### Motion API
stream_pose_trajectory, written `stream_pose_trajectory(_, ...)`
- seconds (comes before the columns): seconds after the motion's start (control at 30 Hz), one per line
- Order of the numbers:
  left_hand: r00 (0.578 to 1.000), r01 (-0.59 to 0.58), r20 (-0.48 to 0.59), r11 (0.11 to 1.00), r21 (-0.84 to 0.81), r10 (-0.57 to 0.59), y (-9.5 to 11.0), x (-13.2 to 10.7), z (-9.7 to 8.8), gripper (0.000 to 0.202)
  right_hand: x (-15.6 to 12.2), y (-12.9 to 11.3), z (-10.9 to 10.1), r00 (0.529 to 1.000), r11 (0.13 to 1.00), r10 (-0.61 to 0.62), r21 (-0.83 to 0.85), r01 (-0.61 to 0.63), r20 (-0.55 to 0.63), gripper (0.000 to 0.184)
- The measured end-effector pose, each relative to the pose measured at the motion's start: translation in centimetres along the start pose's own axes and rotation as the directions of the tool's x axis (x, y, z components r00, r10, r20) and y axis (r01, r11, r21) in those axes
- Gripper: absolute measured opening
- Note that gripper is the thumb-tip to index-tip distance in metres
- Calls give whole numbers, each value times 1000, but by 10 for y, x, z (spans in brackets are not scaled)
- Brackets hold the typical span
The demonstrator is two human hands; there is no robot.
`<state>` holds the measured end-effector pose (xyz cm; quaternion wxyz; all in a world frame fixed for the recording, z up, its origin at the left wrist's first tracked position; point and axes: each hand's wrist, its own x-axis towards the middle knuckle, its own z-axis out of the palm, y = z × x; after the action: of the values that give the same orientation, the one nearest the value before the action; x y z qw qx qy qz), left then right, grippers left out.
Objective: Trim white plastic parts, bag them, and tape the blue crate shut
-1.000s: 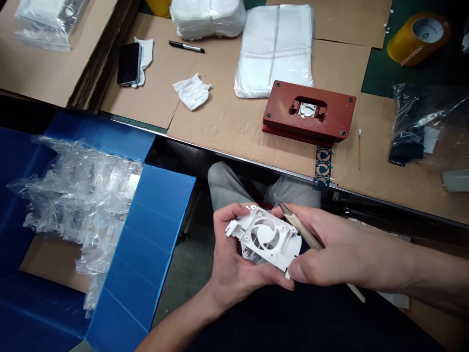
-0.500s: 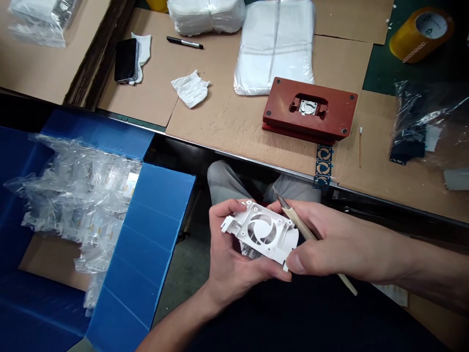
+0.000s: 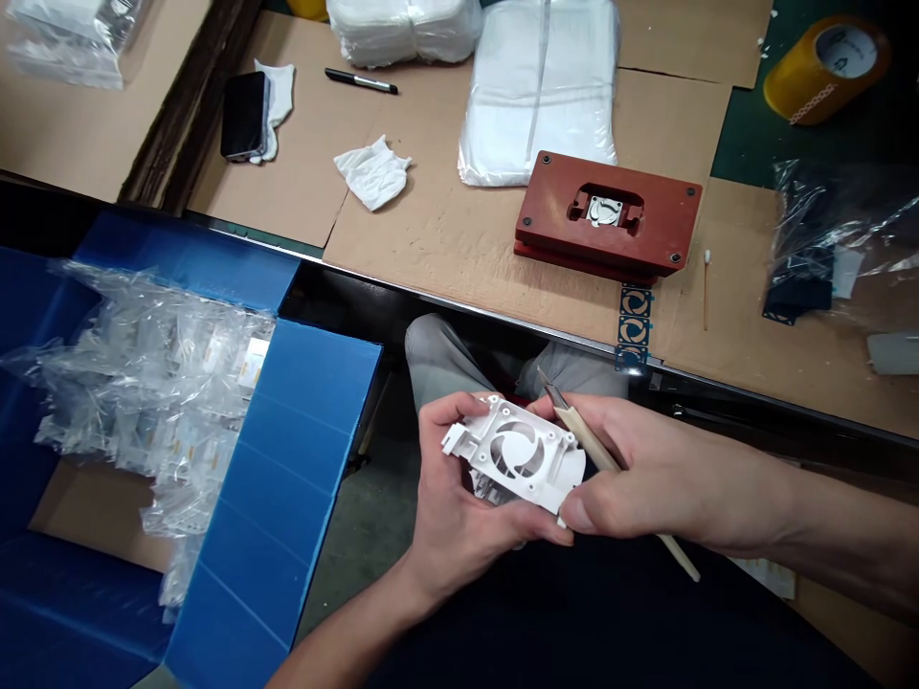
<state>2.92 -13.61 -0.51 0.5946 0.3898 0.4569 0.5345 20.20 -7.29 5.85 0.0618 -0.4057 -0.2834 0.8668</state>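
Note:
A white plastic fan housing (image 3: 518,450) with a round vented opening is held over my lap. My left hand (image 3: 459,498) wraps around its left side and underside, fingers and thumb on its edges. My right hand (image 3: 617,478) presses its thumb on the housing's lower right corner. That same hand also grips a knife (image 3: 589,435) with a pale wooden handle and a pointed metal tip aimed up and left. Something ribbed and white shows beneath the housing, partly hidden by my left fingers.
A red fixture block (image 3: 603,215) sits on the cardboard-covered table, with a strip of dark fan-shaped cutouts (image 3: 634,330) at the edge and a cotton swab (image 3: 706,292) beside it. At left stands a blue box (image 3: 280,459) of bagged parts (image 3: 179,373). Stacked plastic bags (image 3: 538,96) lie behind.
The housing and my left hand have shifted slightly to the right. My right hand keeps its grip on the knife and the corner.

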Motion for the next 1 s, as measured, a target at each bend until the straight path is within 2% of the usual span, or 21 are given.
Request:
stream_pose_trajectory(0.27,999,-49,0,998,-49,49,9,6,2,78,-2,-8,-2,1000,998,12,-65,-11,15,32)
stream_pose_trajectory(0.6,1000,-31,1,999,3,31,2,2,0,80,1,-8,0,999,994,46,-96,-47,-19,31)
stream_pose_trajectory(0.83,999,-36,-31,999,22,37,7,4,0,80,2,-9,-1,999,999,-11,-45,13,35,28)
stream_pose_trajectory(1.0,997,-57,-41,998,40,59,8,5,-1,81,1,-10,-1,1000,999,-6,-48,7,22,30)
